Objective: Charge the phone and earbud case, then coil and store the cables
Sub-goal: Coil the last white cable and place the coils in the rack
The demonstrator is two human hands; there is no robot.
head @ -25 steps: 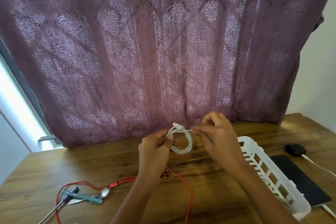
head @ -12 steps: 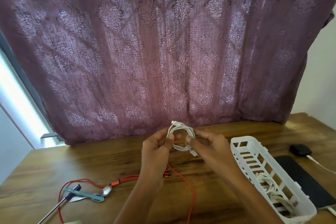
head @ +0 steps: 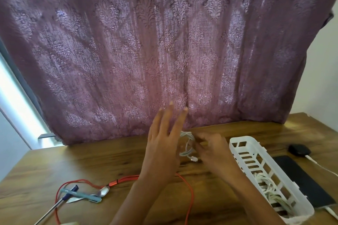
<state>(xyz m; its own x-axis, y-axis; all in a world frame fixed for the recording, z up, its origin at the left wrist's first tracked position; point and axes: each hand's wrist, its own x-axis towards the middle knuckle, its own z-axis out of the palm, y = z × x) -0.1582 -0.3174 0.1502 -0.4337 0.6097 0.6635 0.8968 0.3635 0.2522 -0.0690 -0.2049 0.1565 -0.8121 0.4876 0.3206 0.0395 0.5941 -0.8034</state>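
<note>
A small coil of white cable (head: 188, 145) hangs between my two hands above the wooden table (head: 91, 162). My right hand (head: 212, 150) pinches the coil from the right, and its plug end dangles below. My left hand (head: 164, 140) is beside the coil with fingers spread straight upward, blurred, not gripping it. A white slotted basket (head: 243, 149) to the right holds another white cable (head: 268, 188). A black phone (head: 300, 179) and a black earbud case (head: 299, 150) lie right of the basket, each with a white cable attached.
A red cable (head: 188, 190) loops across the table under my arms toward the left. A spoon (head: 102, 192), a teal pen (head: 80, 194) and a metal rod (head: 49, 212) lie at the lower left. A purple curtain (head: 164, 51) hangs behind the table.
My left hand has let go of the white coil and opened its fingers upward. The coil has dropped a little lower, now held by my right hand alone.
</note>
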